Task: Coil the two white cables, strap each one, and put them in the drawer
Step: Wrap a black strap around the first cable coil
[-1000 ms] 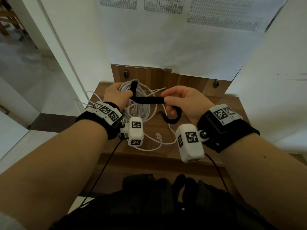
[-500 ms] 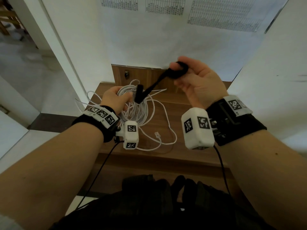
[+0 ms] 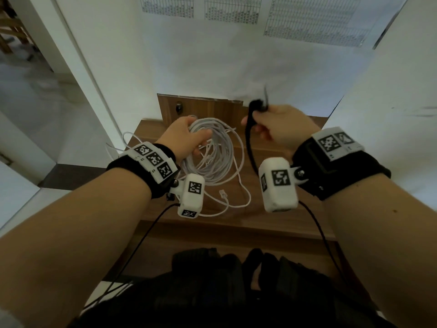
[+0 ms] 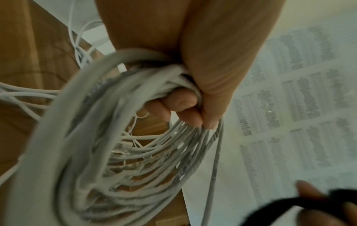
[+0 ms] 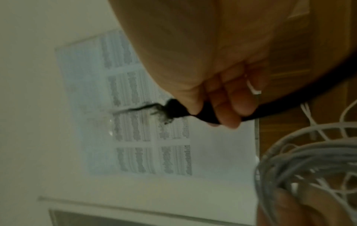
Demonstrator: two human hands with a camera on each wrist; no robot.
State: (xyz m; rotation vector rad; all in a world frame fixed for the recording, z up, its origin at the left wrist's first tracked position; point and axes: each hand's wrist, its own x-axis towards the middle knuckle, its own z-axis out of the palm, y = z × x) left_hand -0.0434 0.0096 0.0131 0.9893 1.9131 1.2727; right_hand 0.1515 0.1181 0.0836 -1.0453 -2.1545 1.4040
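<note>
The left hand [image 3: 186, 136] grips one side of the coiled white cable [image 3: 214, 150], fingers [image 4: 173, 108] curled through the bundle of loops, holding it above the wooden tabletop [image 3: 272, 223] near the back panel; the right hand [image 3: 281, 131], raised just beside the coil and apart from it, pinches a black strap [image 3: 249, 143] between thumb and curled fingers [image 5: 235, 107], the strap's upper end blurred above the fist and its length hanging down in a curve. A second white cable [image 3: 236, 202] lies loose on the tabletop beneath the coil, its clear plug [image 3: 223, 193] resting on the wood
</note>
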